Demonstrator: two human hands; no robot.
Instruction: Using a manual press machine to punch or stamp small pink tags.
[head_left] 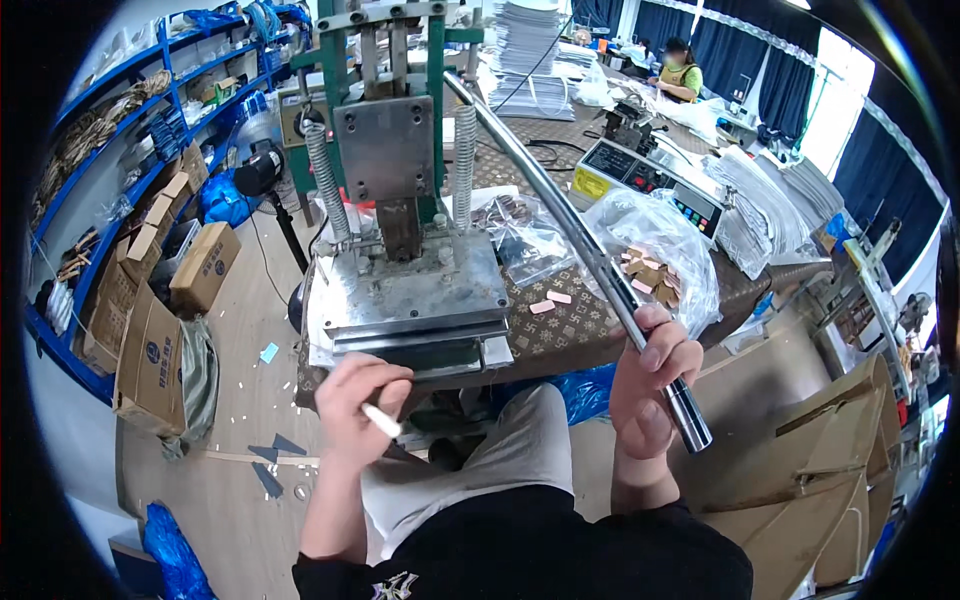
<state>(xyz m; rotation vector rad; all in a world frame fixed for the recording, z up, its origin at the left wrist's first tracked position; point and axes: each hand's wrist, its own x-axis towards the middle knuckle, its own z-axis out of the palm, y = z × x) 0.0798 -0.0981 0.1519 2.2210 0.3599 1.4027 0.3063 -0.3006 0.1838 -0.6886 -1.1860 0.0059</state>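
Observation:
My left hand (360,405) is closed on a short white stick (381,420), just in front of the press base. What kind of stick it is, I cannot tell. My right hand (650,385) wraps its fingers round the lower part of a long metal lever (560,205), which slants up to the green-framed hand press (383,150). Springs stand on both sides of the press's metal block. Below it sits a heavy steel base (415,290), with a dark flat plate (435,357) at its front edge. Small pink pieces (541,307) lie right of the base.
A clear plastic bag (690,250) holds several pink and brown pieces. Behind it are a control box (645,185) and stacked sheets (765,215). Blue shelves (165,75) and cardboard boxes (205,268) line the left; flattened cardboard (810,470) leans at right. A person (680,78) sits far back.

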